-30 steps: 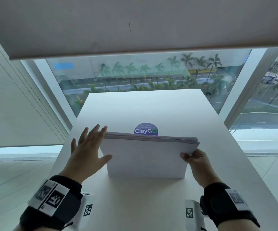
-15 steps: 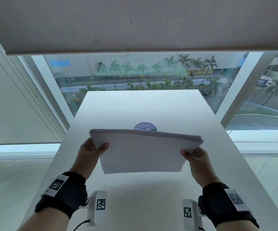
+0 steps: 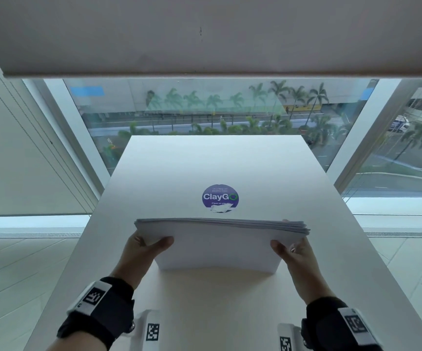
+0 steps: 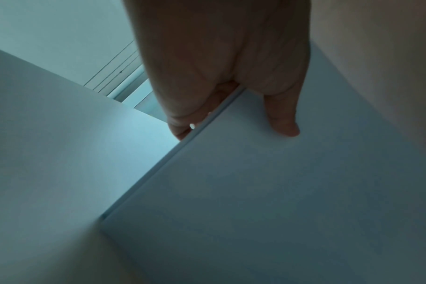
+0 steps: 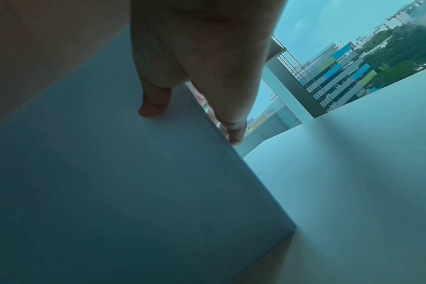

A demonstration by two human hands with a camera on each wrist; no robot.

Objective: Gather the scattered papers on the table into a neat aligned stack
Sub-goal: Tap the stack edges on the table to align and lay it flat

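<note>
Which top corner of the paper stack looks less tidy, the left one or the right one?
The right one: beside the right hand the sheets of the stack fan apart at the corner, while beside the left hand they lie close together.

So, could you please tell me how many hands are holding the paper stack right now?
2: the left hand grips the paper stack at its left edge, the right hand at its right edge.

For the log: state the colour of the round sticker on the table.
Purple, with white "ClayGo" lettering and a green ring in the "o": the sticker, clearest in the head view.
</note>
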